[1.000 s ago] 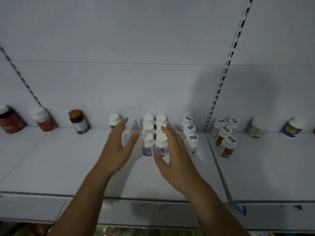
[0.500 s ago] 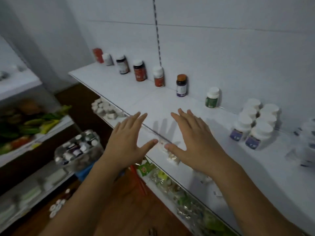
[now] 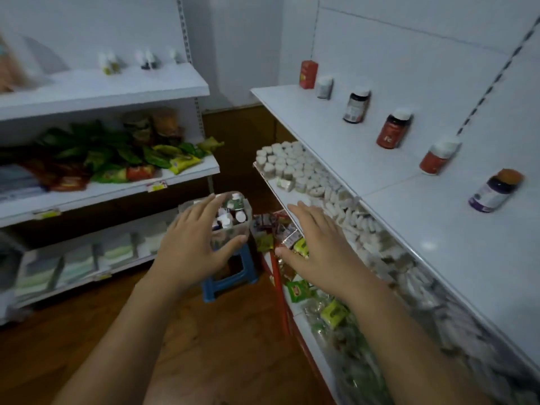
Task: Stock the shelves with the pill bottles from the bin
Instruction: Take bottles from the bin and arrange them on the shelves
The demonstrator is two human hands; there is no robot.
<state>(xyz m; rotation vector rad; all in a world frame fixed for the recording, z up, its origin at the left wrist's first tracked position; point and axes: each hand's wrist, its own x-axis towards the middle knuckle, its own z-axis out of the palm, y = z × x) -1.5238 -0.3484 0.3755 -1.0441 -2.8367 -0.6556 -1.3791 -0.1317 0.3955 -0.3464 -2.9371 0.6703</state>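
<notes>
Reaching empty, fingers spread, left hand [image 3: 194, 247] and right hand [image 3: 317, 252] head for the bin [image 3: 233, 226] on the stool [image 3: 225, 283]; next move, likely: grasp more pill bottles [image 3: 230, 213].

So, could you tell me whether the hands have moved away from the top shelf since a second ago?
Yes: both hands have left the top shelf, dropping leftward toward the bin.

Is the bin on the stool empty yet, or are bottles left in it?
Not empty. The clear bin on the blue stool holds several capped bottles.
</notes>
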